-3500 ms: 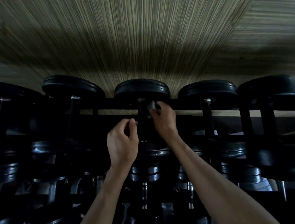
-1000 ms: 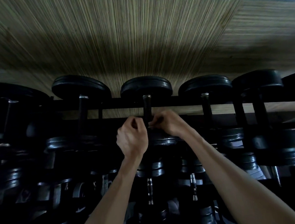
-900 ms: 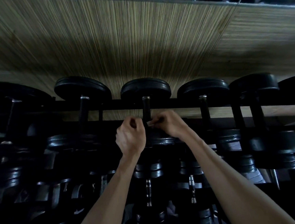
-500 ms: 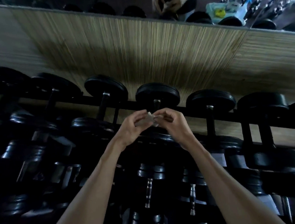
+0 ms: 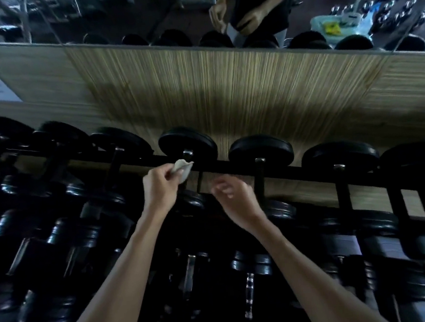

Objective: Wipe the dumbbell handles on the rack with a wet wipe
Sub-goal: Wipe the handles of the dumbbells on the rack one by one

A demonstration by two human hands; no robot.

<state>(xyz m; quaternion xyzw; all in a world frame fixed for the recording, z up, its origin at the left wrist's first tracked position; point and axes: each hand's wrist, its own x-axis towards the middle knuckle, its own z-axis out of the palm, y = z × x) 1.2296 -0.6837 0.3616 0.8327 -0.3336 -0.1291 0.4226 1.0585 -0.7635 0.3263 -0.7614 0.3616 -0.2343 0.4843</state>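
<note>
wet wipe (image 5: 181,169): soft, limp, crumpled, best bunched in fingertips | pinched by left hand (image 5: 160,188) just before top rack rail (image 5: 235,165) | right hand (image 5: 236,200) loose, empty | dumbbell handles (image 5: 260,179): rigid, heavy, stayed racked

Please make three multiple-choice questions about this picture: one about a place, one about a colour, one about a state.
1. Where is the wet wipe?
A. in the left hand
B. on the floor
C. draped over a dumbbell

2. What colour are the dumbbell heads on the top rail?
A. red
B. black
C. yellow

3. How is the right hand?
A. gripping a handle
B. holding the wipe
C. open, holding nothing

Answers: 1 A, the left hand pinches it; 2 B, all look black; 3 C, fingers loose and empty.
</note>
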